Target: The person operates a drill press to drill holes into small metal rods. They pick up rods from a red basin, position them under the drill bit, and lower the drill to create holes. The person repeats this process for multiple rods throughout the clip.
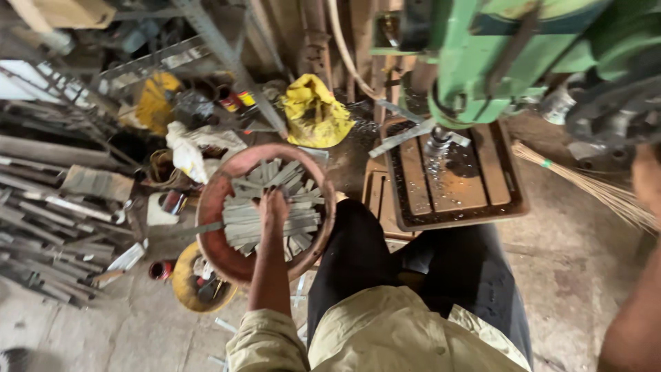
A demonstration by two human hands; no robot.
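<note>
While the left hand [273,207] reaches into the round red bowl [213,200], its fingers curl down onto the pile of flat grey metal strips [237,219].

I cannot tell if the fingers grip one strip or just press on the pile. The strips lie inside the bowl, left of the green drill machine [475,62]. Most lie long-ways left to right; those at the far rim fan out. Sharp edges could cut a finger, and a tug could slide loose strips out. The right hand is not seen.
</note>
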